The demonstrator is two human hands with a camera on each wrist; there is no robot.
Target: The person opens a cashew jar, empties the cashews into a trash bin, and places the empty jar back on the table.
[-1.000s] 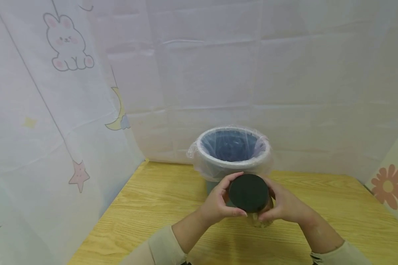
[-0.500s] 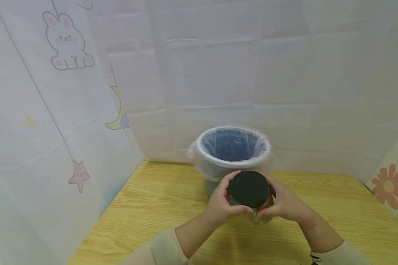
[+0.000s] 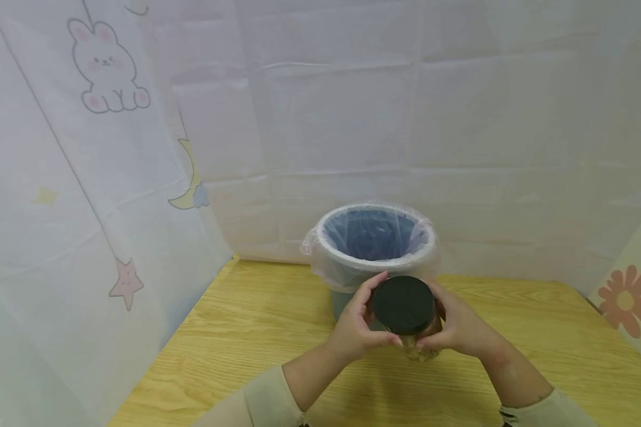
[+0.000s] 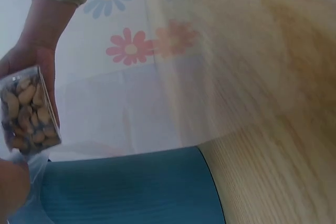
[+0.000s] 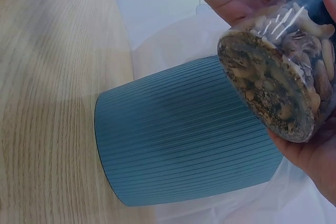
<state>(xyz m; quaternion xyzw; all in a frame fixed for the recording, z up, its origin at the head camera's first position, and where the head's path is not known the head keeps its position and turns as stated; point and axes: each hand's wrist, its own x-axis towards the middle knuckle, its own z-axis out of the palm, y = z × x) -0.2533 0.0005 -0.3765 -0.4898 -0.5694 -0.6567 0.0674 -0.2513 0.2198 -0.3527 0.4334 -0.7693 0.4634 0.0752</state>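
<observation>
A clear jar (image 5: 302, 43) with a black lid (image 3: 404, 305) is held up in front of the bin. In the wrist views, pale curved nuts that look like cashews show through its wall, with brown crumbs and bits at its base. My left hand (image 3: 352, 332) holds it from the left around the lid, thumb on the near side and fingers on the far side. From the right, my right hand (image 3: 462, 325) grips it just below the lid, its thumb across the near side. The jar leans a little, with its base toward me.
Right behind the jar stands a blue-green ribbed bin (image 5: 178, 135) with a white rim (image 3: 371, 265) and a clear plastic liner folded over it. It stands on a wood-grain table (image 3: 256, 308). A printed cloth (image 3: 299, 118) hangs behind the table and along its left.
The jar and my left hand have shifted slightly up and to the right. My right hand has hardly moved, and both hands keep their hold.
</observation>
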